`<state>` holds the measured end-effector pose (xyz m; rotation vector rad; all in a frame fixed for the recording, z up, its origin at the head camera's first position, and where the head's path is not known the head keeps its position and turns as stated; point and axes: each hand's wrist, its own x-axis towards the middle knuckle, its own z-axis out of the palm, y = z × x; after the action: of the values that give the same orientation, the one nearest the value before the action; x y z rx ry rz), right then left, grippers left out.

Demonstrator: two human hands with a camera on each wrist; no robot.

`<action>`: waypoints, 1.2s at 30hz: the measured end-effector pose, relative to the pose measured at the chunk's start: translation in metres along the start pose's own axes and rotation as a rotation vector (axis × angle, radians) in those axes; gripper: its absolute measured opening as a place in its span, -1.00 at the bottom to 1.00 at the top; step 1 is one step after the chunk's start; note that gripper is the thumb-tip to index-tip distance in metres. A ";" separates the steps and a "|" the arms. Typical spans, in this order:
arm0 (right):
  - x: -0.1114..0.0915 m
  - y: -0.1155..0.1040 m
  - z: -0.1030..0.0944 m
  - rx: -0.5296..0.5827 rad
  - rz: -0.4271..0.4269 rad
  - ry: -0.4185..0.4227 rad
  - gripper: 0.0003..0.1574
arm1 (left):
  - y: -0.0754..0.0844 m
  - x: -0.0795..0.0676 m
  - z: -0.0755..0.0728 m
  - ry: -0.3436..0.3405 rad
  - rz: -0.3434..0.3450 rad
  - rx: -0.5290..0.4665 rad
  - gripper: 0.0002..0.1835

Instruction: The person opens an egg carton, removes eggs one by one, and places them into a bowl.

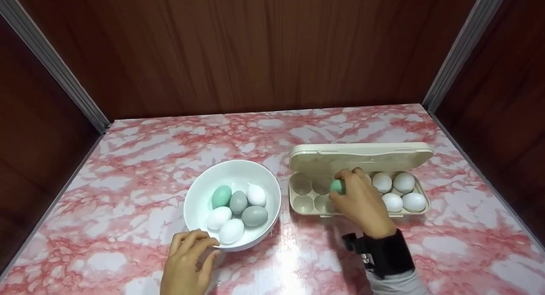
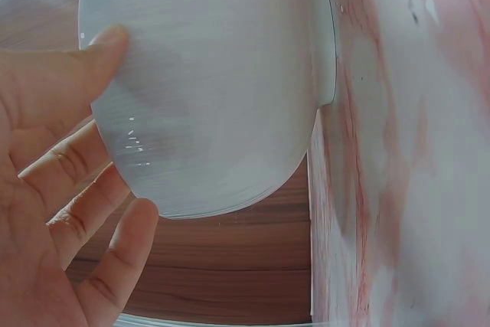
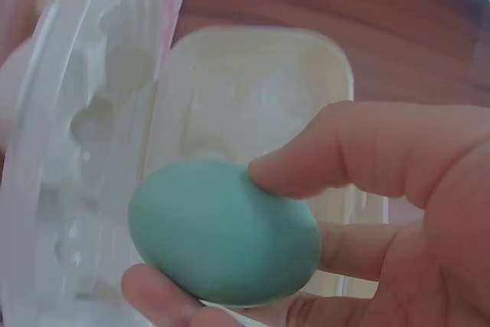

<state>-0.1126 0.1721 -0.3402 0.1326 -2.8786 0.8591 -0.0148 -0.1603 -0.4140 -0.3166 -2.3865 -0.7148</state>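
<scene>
We hold a green egg (image 1: 337, 187) in our right hand (image 1: 364, 203), pinched between thumb and fingers, over the cream egg carton (image 1: 304, 213). The carton's lid (image 1: 362, 149) is up, and speckly white eggs (image 1: 404, 182) sit in its right part. Our left hand (image 1: 186, 259) pinches the near edge of the white bowl (image 1: 230, 171), with the thumb on the outside. In the bowl we see a second green egg (image 1: 222, 196), two gray eggs (image 1: 255, 216) and three smooth white eggs (image 1: 231, 231). The bowl stands on the red and white table (image 1: 106, 180), left of the carton
</scene>
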 end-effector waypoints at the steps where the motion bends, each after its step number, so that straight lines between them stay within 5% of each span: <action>1: -0.001 -0.003 0.002 0.008 -0.007 -0.009 -0.53 | 0.000 0.000 0.000 0.003 0.002 0.002 -0.69; 9: -0.005 -0.028 0.014 0.063 -0.113 -0.035 -0.65 | 0.001 0.000 0.000 0.008 -0.015 0.021 -0.69; 21: -0.017 -0.057 0.014 0.059 -0.205 -0.118 -0.58 | 0.001 0.000 0.001 0.006 -0.022 0.032 -0.68; 36: -0.008 -0.084 0.026 0.098 -0.313 -0.158 -0.58 | 0.000 -0.001 0.002 0.037 0.012 0.011 -0.70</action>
<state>-0.0975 0.0883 -0.3177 0.6694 -2.8427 0.9627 -0.0150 -0.1589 -0.4157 -0.3102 -2.3514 -0.6965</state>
